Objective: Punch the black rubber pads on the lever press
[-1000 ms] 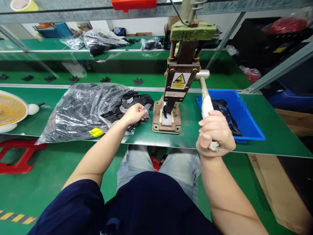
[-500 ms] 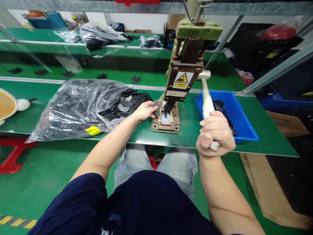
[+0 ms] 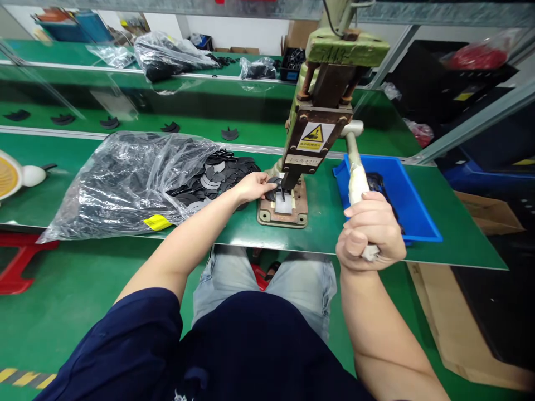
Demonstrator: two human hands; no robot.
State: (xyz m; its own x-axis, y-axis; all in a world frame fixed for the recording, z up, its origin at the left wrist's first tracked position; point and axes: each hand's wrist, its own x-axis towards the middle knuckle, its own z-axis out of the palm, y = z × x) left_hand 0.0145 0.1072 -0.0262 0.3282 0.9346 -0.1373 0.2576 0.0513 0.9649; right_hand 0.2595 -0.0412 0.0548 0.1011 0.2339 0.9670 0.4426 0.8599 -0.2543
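My left hand (image 3: 256, 186) pinches a black curved plastic piece (image 3: 272, 190) over the base of a hand press (image 3: 283, 217), right beside the press's lower tip. A small black part stands upright at that tip. My right hand (image 3: 371, 231) is wrapped round the press lever (image 3: 358, 178), whose grip is bound in whitish wrapping. To the left of the press, a heap of loose black curved pieces (image 3: 215, 178) spills from a clear plastic bag (image 3: 125, 184). The press head carries a yellow warning label (image 3: 314, 137).
A blue bin (image 3: 412, 200) with dark contents stands right of the press. Behind the bench, several black parts (image 3: 170, 127) lie spaced along a green strip. A yellow-and-white fan-like object (image 3: 10, 177) sits at the far left. Filled bags (image 3: 167, 53) rest on the back shelf.
My left hand has moved slightly right, carrying the curved piece closer in beneath the press tip. My right hand stays on the lever. The parts on the strip behind appear shifted slightly left.
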